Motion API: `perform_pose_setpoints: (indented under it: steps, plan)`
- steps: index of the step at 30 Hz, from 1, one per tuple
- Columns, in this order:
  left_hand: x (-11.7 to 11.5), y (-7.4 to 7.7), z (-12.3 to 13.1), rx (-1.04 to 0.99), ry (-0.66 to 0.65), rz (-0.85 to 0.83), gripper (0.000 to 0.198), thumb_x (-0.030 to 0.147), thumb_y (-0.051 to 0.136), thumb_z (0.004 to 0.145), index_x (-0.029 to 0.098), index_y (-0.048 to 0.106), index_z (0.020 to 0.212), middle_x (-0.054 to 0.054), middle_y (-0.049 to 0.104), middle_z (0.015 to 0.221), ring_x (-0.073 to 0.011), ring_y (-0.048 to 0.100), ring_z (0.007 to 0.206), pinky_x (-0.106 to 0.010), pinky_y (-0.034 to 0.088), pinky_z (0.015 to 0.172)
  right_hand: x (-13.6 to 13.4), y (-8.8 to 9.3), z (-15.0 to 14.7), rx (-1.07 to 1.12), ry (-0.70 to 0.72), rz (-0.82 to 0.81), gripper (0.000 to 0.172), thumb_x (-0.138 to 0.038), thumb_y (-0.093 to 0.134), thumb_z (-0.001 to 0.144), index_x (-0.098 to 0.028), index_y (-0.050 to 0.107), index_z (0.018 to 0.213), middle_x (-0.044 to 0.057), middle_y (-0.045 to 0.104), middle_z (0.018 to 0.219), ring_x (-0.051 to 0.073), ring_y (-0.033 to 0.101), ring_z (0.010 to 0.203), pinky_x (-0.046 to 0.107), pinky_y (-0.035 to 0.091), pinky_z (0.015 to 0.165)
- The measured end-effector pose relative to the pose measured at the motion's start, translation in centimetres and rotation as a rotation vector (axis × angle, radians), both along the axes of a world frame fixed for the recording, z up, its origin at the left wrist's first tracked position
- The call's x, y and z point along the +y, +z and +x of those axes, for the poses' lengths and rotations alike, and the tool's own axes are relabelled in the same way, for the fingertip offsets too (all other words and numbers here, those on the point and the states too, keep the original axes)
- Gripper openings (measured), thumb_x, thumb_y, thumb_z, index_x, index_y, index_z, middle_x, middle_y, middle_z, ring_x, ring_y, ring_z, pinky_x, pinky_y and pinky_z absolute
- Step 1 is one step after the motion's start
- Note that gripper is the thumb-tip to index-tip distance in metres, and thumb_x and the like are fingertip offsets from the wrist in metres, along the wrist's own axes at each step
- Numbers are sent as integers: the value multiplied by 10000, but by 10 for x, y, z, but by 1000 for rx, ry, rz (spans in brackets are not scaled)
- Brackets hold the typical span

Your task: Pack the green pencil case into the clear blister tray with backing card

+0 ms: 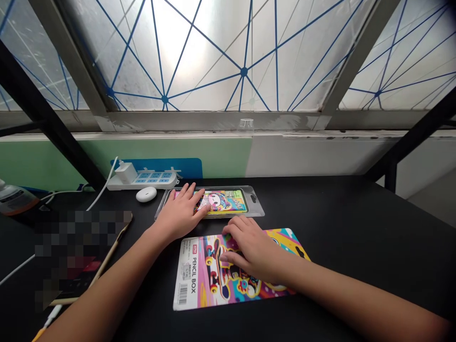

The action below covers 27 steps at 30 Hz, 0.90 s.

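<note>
My left hand (181, 209) lies flat with fingers stretched out on the left end of a colourful pencil box in a clear plastic blister pack (228, 202), at the back of the black table. My right hand (251, 249) rests palm down with fingers loosely curled on a bright cardboard backing card (199, 275) printed "PENCIL BOX", which lies flat in front of the pack. Neither hand grips anything that I can see.
A white power strip (149, 179) with a plugged-in charger sits against the back wall, and a small white earbud case (146, 194) lies beside it. A blurred dark object (74, 256) and a wooden stick (110, 251) lie at the left. The black table (356, 228) extends to the right.
</note>
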State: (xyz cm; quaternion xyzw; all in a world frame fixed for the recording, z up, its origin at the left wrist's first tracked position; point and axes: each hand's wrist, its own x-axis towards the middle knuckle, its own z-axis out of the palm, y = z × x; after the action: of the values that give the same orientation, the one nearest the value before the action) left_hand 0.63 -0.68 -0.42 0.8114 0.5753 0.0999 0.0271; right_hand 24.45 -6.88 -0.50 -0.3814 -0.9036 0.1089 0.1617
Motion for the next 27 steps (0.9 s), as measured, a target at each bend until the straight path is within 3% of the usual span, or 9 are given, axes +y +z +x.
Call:
perform_pose_setpoints:
  steps: [5, 10, 13, 15, 18, 20, 24, 27]
  plan:
    - [1, 1, -1, 9, -8, -30, 676, 655, 276, 978, 300, 305, 1552, -85, 187, 1644, -327, 131, 1517, -579, 150, 1175, -8, -3, -6, -30, -70, 44, 323, -512, 546, 937, -204, 523, 844, 71, 595, 878, 226, 521, 789, 351, 421, 700]
    - [-4, 11, -5, -22, -43, -109, 671, 673, 307, 960, 301, 395, 1512, -98, 210, 1639, -340, 127, 1516, -606, 156, 1166, -5, 20, 8, 31, -168, -34, 350, -563, 523, 924, -213, 509, 927, 11, 592, 699, 180, 516, 598, 292, 337, 568]
    - [-10, 17, -2, -77, -22, -133, 621, 667, 284, 968, 304, 507, 1419, -97, 295, 1617, -354, 179, 1505, -641, 171, 1149, 22, 38, 42, 26, -286, -78, 429, -643, 452, 924, -226, 540, 977, 10, 609, 692, 182, 527, 593, 291, 324, 551]
    - [-13, 19, 4, -92, 17, -110, 571, 638, 249, 985, 284, 609, 1251, -98, 393, 1570, -363, 246, 1484, -676, 184, 1127, 48, 44, 72, -46, -294, -260, 482, -694, 436, 900, -235, 571, 838, 16, 626, 706, 179, 536, 604, 285, 330, 532]
    - [-17, 19, 13, -82, 41, -65, 486, 618, 308, 976, 251, 616, 1052, -114, 505, 1475, -379, 322, 1444, -717, 194, 1096, 82, 41, 112, -164, -322, -457, 572, -760, 463, 833, -220, 552, 665, 16, 598, 666, 176, 513, 600, 286, 337, 522]
    - [-18, 18, 17, -75, 45, -57, 446, 616, 360, 958, 244, 592, 1037, -130, 529, 1437, -388, 327, 1436, -724, 199, 1085, 92, 35, 123, -152, -309, -501, 567, -766, 492, 809, -217, 590, 705, 21, 622, 703, 189, 540, 645, 289, 366, 552]
    - [-19, 17, 20, -76, 65, -64, 407, 596, 368, 956, 245, 559, 1034, -129, 548, 1398, -383, 316, 1438, -735, 185, 1082, 84, 26, 105, 21, -303, -462, 519, -712, 486, 856, -217, 632, 917, 35, 673, 868, 197, 578, 755, 292, 415, 639]
    - [-20, 15, 20, -70, 86, -52, 401, 592, 358, 958, 243, 542, 1028, -126, 553, 1385, -384, 314, 1437, -747, 187, 1075, 71, 24, 84, 45, -273, -427, 499, -674, 424, 905, -219, 603, 809, 7, 616, 769, 172, 521, 682, 286, 381, 600]
